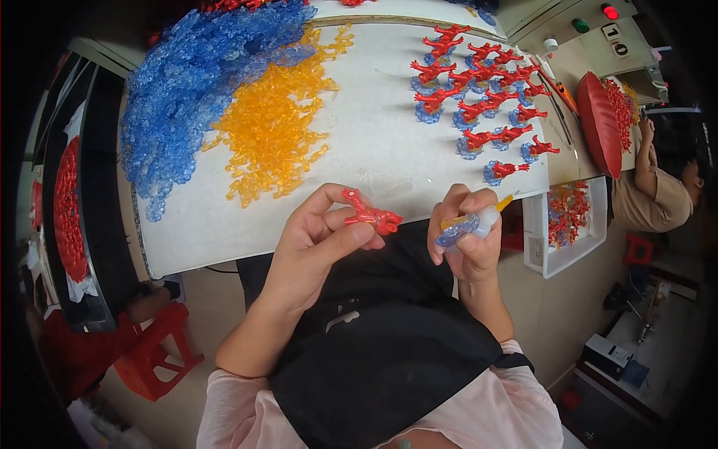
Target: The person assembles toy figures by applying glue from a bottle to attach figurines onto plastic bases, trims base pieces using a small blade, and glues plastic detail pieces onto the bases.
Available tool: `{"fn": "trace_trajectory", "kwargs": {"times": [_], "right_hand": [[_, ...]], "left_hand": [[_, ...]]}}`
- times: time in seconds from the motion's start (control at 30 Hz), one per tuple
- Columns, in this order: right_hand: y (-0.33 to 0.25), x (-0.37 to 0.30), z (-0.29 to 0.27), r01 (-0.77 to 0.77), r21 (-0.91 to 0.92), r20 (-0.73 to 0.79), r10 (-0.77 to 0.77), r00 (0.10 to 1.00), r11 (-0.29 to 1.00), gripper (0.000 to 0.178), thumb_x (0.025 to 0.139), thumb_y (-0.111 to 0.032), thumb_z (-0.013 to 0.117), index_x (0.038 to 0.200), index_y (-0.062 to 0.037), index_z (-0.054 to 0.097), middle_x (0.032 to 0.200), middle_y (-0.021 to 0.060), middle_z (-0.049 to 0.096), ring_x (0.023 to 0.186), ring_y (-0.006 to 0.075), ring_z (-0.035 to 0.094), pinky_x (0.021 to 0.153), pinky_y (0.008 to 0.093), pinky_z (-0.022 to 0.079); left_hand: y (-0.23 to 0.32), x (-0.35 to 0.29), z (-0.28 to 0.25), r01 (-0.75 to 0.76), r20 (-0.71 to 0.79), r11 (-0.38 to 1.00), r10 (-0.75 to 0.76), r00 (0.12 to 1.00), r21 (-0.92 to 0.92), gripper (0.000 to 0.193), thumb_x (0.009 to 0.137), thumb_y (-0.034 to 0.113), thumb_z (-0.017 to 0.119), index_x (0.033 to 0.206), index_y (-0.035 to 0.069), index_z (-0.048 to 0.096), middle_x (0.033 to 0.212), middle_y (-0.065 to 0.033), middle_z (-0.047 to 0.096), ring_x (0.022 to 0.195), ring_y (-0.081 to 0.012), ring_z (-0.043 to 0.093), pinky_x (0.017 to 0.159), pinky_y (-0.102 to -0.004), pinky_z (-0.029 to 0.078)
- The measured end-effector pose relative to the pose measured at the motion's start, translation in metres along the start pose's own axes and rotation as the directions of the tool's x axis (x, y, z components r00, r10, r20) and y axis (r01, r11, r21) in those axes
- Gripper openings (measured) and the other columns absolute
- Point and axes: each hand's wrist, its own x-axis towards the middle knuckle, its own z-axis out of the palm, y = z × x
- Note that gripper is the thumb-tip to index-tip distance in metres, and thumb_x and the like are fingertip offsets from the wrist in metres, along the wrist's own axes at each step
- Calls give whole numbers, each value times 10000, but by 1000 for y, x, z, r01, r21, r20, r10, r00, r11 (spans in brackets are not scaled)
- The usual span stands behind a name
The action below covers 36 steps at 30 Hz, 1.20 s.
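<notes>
My left hand (314,236) pinches a small red plastic figure (383,220) between thumb and fingers, just off the table's front edge. To its right, my right hand (479,254) is closed around a small whitish bottle (489,218) with a yellow nozzle (505,202) pointing up and right. The same hand also grips a clear blue plastic piece (458,230), with a bit of orange-yellow along its upper side. The figure and the blue piece are apart. Fingers partly hide the bottle and the blue piece.
On the white table (366,142) lie a heap of clear blue pieces (179,97) and a heap of orange-yellow pieces (273,127). Rows of red figures on blue bases (479,108) stand at right. A white bin (576,258) sits below; a co-worker (658,187) is beyond.
</notes>
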Motion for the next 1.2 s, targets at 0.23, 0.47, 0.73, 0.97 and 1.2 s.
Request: {"fn": "trace_trajectory", "kwargs": {"times": [0.23,0.47,0.73,0.97,1.2], "right_hand": [[0,2,2,26,-85,118,-16,993,996,220,745,31,607,912,-11,470,855,195,529,643,225,599,494,279,513],[3,0,1,26,-206,17,-23,1000,978,281,715,-101,707,838,-31,464,749,172,563,566,237,588,458,305,515],[-4,3,-9,71,-172,115,-51,992,983,213,685,43,690,852,39,557,802,190,619,775,281,631,693,361,516],[-6,6,-12,146,-355,184,-84,979,924,147,689,52,677,796,37,577,796,209,628,785,283,636,695,354,514],[-8,7,-16,170,-396,225,-84,971,902,150,683,59,675,801,45,584,796,210,633,789,282,638,696,349,514]], "left_hand": [[-2,2,-1,59,66,997,-55,996,-55,211,835,61,568,1019,42,465,915,-113,629,775,-130,592,733,-248,456],[-1,0,1,64,66,993,-58,996,-97,207,835,57,567,1014,41,464,924,-113,629,773,-126,591,734,-242,454],[-2,1,3,111,99,992,-104,990,-64,218,839,57,566,1031,35,465,910,-92,625,756,-106,581,726,-221,451],[-9,2,5,92,103,994,-86,991,-57,220,839,59,570,1035,39,472,911,-81,623,755,-106,584,708,-216,454],[-12,3,7,95,112,993,-86,990,-72,229,837,64,577,1039,37,474,898,-80,628,749,-111,588,701,-217,456]]}}
